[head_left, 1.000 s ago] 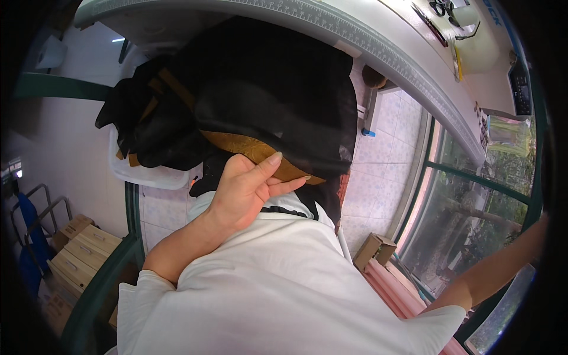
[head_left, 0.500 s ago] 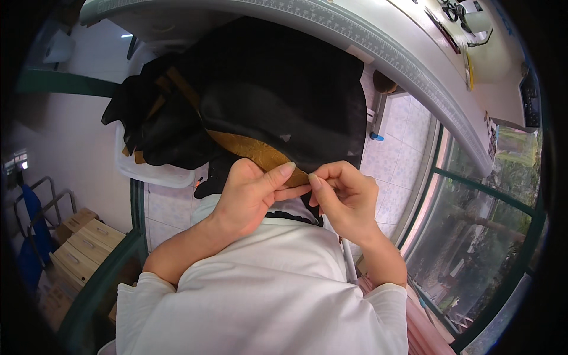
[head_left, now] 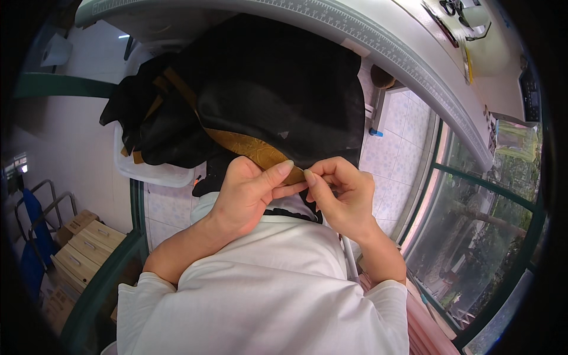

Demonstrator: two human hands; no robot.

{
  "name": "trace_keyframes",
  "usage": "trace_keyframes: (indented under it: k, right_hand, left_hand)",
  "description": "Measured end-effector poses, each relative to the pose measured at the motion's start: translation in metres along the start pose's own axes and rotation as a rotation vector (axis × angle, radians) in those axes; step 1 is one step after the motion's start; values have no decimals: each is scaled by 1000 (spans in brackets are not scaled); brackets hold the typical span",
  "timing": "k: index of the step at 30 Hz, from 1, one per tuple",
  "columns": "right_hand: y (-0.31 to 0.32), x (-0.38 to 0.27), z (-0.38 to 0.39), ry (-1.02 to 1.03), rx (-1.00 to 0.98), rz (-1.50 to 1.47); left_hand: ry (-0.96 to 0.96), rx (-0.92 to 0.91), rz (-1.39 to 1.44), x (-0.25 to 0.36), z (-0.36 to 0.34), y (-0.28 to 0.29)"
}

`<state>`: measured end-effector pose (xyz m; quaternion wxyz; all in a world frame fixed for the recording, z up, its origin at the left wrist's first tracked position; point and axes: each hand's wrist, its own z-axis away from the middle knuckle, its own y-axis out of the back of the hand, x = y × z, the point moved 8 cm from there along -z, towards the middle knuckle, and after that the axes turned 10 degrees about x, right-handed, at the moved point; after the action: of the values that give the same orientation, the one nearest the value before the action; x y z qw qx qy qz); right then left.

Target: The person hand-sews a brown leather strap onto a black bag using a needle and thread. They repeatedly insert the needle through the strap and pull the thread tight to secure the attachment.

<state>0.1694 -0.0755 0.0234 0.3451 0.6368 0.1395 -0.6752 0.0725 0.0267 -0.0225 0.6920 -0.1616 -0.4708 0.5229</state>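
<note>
A large piece of black leather-like material hangs in front of my body, with a golden-brown patterned band along its lower edge. My left hand is closed on that band, thumb on top and fingers underneath. My right hand pinches the tip of the band with thumb and forefinger, just right of my left thumb. Further left, bunched black material with narrow brown strips lies over a white plastic bin.
A grey ruler-marked edge curves above, with tools on the tabletop. Windows in green frames are at right. At left stand a wooden drawer unit, a blue object with metal tubes and a green frame.
My right hand has come in from the far right to pinch the band's end beside my left hand. My left hand keeps its hold with little movement.
</note>
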Motion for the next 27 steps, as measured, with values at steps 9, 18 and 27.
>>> trace_keyframes:
  k: [9,18,27]
  right_hand:
    - [-2,1,0,-18,-13,-7]
    - [-4,3,1,36,-30,19]
    - [-18,-27,2,481,-16,423]
  left_hand:
    - [-3,20,-10,1,0,0]
    - [12,10,-35,2,1,-2]
    - [-34,84,-453,-9,-1,14]
